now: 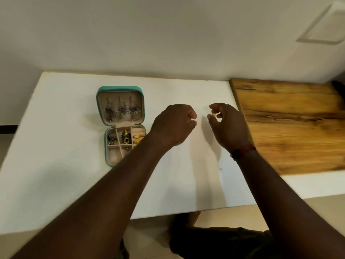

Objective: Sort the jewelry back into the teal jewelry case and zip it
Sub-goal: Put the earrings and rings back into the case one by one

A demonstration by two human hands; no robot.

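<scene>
While teal jewelry case (121, 88) lies open and part-filled left of centre on the white surface (56, 128), right hand (228, 128) grip pinches a small gold piece (214, 115) mid-frame; left hand (174, 126) grip curled, can't tell if holding; sorting step, I'd say; next needs a carry left into a free compartment.

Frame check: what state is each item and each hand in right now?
teal jewelry case: open, unzipped, lying flat on the table.
blue pieces: hanging inside the lid.
gold rings: seated in the tray.
small gold piece: off the table, pinched by the right hand.
left hand: fingers curled; contents hidden.
</scene>
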